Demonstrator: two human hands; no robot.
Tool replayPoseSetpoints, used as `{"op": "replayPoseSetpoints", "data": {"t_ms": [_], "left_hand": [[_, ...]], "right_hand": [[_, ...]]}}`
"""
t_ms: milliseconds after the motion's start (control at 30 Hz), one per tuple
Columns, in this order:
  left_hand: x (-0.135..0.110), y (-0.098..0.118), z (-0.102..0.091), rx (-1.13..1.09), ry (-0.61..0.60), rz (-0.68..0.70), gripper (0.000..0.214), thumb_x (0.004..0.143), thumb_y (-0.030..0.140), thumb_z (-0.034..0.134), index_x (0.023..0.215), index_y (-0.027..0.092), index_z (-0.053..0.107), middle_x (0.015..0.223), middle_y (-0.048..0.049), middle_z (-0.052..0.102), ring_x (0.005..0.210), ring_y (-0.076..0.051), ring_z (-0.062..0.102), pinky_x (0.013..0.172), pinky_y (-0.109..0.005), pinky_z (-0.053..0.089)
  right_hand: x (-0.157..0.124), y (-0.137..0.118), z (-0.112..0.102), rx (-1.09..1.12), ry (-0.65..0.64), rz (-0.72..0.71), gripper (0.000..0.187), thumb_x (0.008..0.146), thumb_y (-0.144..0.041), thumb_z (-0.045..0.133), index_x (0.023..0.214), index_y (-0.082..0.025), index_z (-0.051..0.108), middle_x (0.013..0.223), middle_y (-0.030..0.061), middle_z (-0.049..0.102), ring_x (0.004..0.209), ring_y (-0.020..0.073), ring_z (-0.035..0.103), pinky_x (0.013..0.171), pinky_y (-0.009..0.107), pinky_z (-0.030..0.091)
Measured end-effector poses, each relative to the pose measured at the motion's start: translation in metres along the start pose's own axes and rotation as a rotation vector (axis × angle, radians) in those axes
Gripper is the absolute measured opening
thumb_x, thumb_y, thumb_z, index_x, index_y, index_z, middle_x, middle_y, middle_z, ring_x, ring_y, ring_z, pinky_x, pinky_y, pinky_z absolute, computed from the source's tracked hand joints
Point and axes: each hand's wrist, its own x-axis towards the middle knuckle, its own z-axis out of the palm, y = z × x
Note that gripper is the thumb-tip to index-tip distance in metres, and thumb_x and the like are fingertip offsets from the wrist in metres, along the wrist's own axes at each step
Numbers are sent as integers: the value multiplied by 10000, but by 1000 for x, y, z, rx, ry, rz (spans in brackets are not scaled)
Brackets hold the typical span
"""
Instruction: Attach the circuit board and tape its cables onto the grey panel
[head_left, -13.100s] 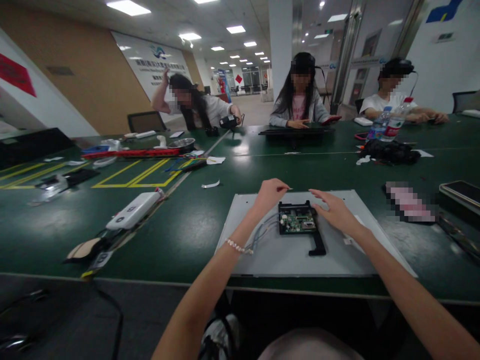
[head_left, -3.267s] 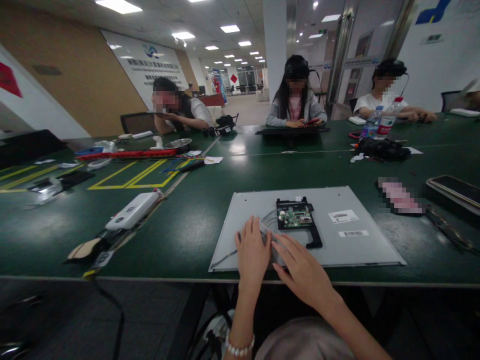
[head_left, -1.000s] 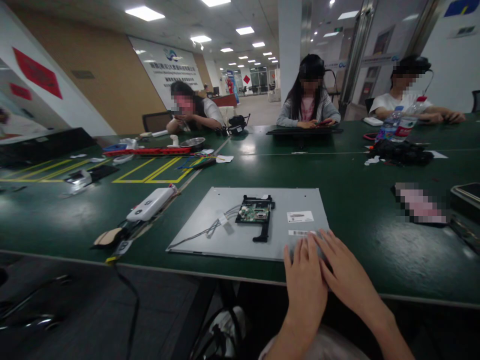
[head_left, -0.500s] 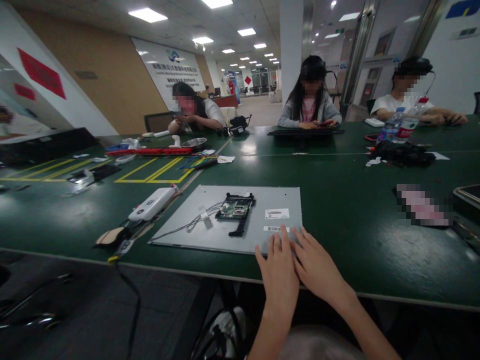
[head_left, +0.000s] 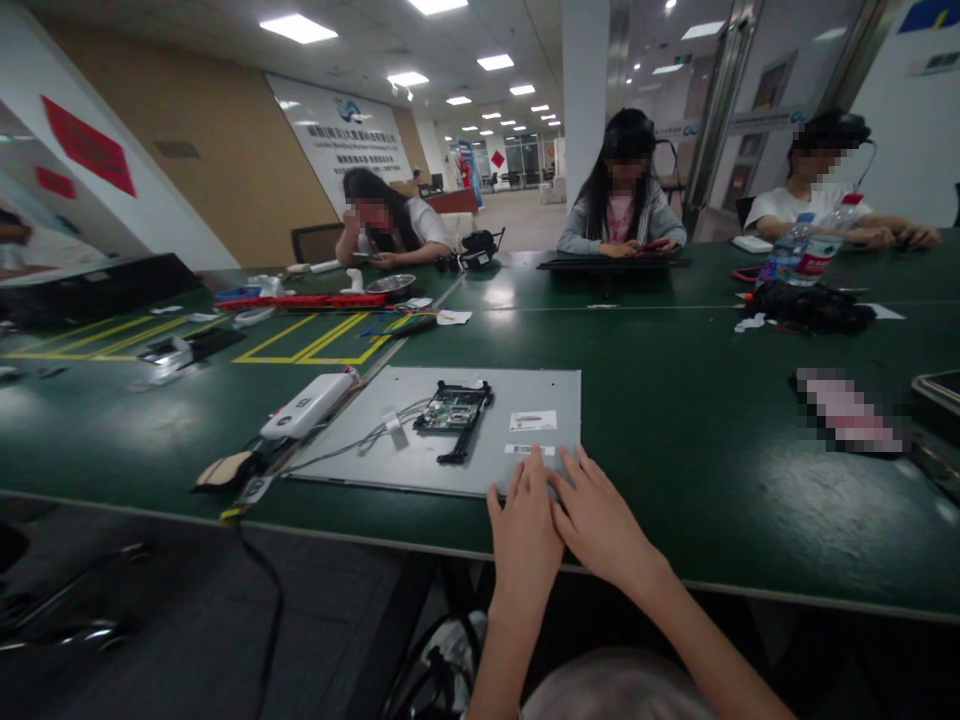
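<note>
A flat grey metal panel [head_left: 495,400] lies on the green table in front of me. On it sits a green circuit board [head_left: 454,412] in a black plastic bracket [head_left: 469,435], with grey cables [head_left: 375,432] running off to the left. Two white labels, one of them a paper sticker [head_left: 533,420], are on the panel's right part. My left hand [head_left: 525,530] rests flat on the near right edge of the panel, fingers stretched out. Beside it, my right hand [head_left: 604,520] lies at the panel's near right corner, fingers extended and touching the left hand. Neither hand grasps anything.
Left of the panel lie a white power strip-like device [head_left: 307,405] and a beige-topped object [head_left: 229,470]. A blurred pink item [head_left: 847,410] is to the right. Bottles [head_left: 817,245] and a black bundle [head_left: 810,305] stand farther back. Several people sit across the table.
Both my hands and the grey panel, with the board on it, have shifted a little to the left. A person at the far left has raised a hand toward the head.
</note>
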Motion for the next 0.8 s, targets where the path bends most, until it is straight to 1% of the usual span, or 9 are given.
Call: {"op": "replayPoseSetpoints", "data": {"t_ms": [100,200,233,333,400,433,533,667,800], "left_hand": [[0,-23,-4,-97,-60,141,718,790,100,453,1473,195,254,1469,-117,387,1376,-229,320,1107,-511,247],[2,-47,-12,-205,-65,256,597,804,163,492,1390,234,400,1425,-69,458,1331,-192,393,1114,-421,290],[5,-53,-15,-232,-19,251,514,832,183,477,1343,232,457,1401,-62,485,1300,-178,431,1106,-387,314],[18,-65,-23,-208,241,121,390,902,227,414,1279,195,514,1407,-82,471,1292,-175,436,1097,-337,336],[32,-74,-23,-89,354,12,435,904,251,432,1330,168,464,1461,-113,394,1355,-225,348,1109,-383,315],[39,-79,-22,-19,360,-37,478,896,264,454,1361,160,429,1486,-127,349,1378,-259,301,1105,-422,312],[62,-102,-14,121,236,-121,553,885,301,479,1400,129,376,1507,-172,290,1385,-327,265,1069,-475,337],[88,-132,-6,148,97,-93,562,913,282,409,1424,65,317,1451,-202,372,1362,-291,321,1092,-402,310],[113,-143,-11,139,33,-98,563,898,277,421,1422,105,309,1416,-181,418,1330,-270,370,1064,-376,334]], "right_hand": [[0,-4,5,-5,19,22,533,947,-428,391,1416,-176,431,1516,153,308,1416,349,183,1127,489,234],[-1,-7,10,-28,56,42,551,956,-480,351,1404,-174,448,1523,149,295,1416,349,184,1124,502,228],[-1,-8,11,-37,66,43,546,961,-481,337,1399,-176,454,1521,146,301,1417,343,186,1123,504,227],[-2,-9,12,-63,88,37,526,966,-470,334,1385,-181,469,1511,140,326,1419,331,189,1123,502,226],[-3,-9,12,-75,93,35,513,964,-454,350,1383,-185,470,1509,135,330,1418,331,190,1122,501,231],[-3,-9,12,-79,93,35,507,963,-445,354,1384,-187,468,1512,131,326,1418,330,191,1120,502,236],[-3,-9,11,-81,90,36,496,964,-426,353,1390,-194,457,1518,123,317,1418,324,196,1115,507,249],[-3,-10,11,-76,87,36,486,958,-408,372,1387,-198,462,1510,120,332,1415,330,201,1117,505,247],[-3,-10,13,-76,81,43,484,949,-396,390,1382,-195,466,1515,122,321,1417,337,189,1112,506,253]]}}
